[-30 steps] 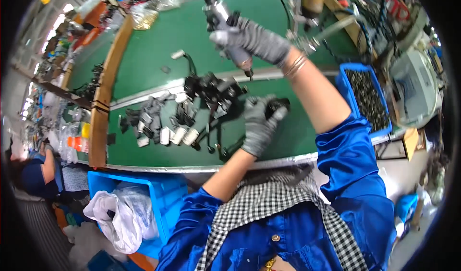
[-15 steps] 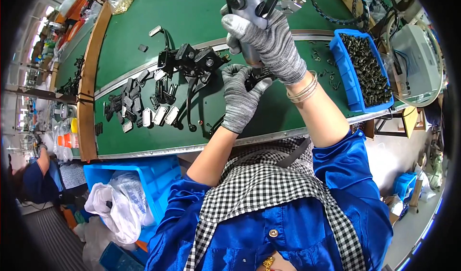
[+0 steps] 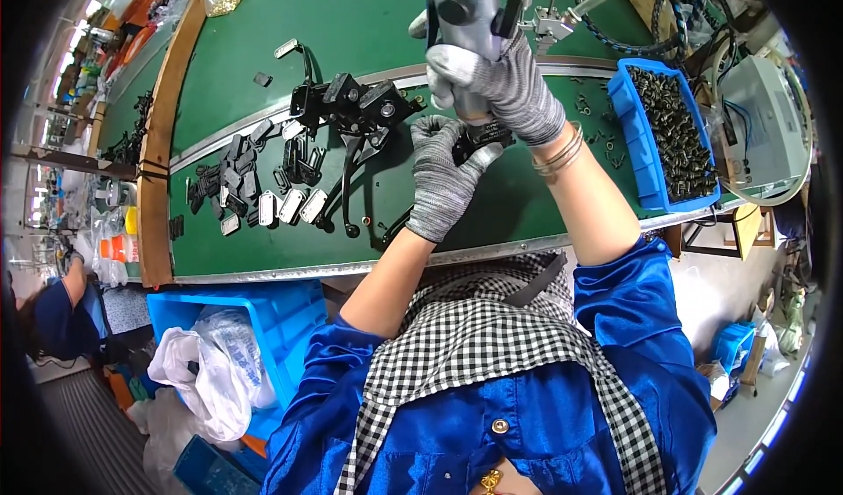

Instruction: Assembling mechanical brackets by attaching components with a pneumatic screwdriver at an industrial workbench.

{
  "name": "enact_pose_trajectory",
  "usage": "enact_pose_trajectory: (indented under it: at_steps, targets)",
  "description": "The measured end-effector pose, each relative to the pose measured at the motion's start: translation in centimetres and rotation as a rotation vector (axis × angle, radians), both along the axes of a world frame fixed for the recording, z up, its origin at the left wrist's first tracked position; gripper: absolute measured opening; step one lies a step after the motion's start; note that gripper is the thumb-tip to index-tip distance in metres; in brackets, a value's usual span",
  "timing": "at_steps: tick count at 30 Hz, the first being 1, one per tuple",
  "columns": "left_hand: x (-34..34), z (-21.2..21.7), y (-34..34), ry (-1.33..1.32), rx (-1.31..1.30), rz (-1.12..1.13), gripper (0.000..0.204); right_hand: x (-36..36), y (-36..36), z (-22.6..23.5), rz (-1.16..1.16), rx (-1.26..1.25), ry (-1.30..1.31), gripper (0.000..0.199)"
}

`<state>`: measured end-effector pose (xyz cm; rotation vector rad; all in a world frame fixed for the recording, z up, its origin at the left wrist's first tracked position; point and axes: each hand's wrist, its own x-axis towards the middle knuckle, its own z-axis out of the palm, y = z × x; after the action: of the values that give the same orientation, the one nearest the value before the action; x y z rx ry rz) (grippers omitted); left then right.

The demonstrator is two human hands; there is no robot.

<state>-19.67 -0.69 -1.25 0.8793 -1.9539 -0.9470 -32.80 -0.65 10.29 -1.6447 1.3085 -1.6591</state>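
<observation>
My right hand (image 3: 518, 96), in a grey knit glove, is wrapped round the silver body of an upright power screwdriver (image 3: 472, 25). The tool's dark lower end meets a black part (image 3: 460, 151), which my left hand (image 3: 441, 179), gloved alike, grips at the bench's front. Most of that part is hidden by the glove; a thin black lever (image 3: 399, 225) shows below the wrist. Left of this hand lie black lever assemblies (image 3: 360, 104) with block-shaped reservoirs and long curved levers. Farther left are a heap of small black pieces (image 3: 233, 175) and several silver-faced covers (image 3: 290, 205).
At the right stands a blue bin (image 3: 639, 148) full of dark metal fittings, with loose small screws beside it. A grey box (image 3: 764, 135) and hoses lie beyond. A wooden rail (image 3: 160, 161) bounds the green bench at left; a blue crate (image 3: 294, 319) with plastic bags stands below.
The screwdriver and my right hand have shifted slightly to the right and down. My left hand stays nearly where it was, still gripping the black part.
</observation>
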Motion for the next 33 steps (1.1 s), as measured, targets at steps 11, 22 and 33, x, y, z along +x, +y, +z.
enact_pose_trajectory:
  at_steps: [11, 22, 33]
  targets:
    - [-0.1, -1.1, -0.3, -0.002, 0.053, -0.063, 0.043, 0.1, 0.8, -1.0, 0.142, 0.114, -0.28, 0.032]
    - [-0.4, -1.6, -0.1, 0.041, 0.073, -0.058, 0.048, 0.8, 1.2, -2.1, -0.174, -0.152, 0.194, 0.036]
    - [0.4, 0.4, 0.5, -0.067, -0.077, -0.037, 0.056, 0.6, -0.3, 2.3, -0.137, -0.026, 0.089, 0.047]
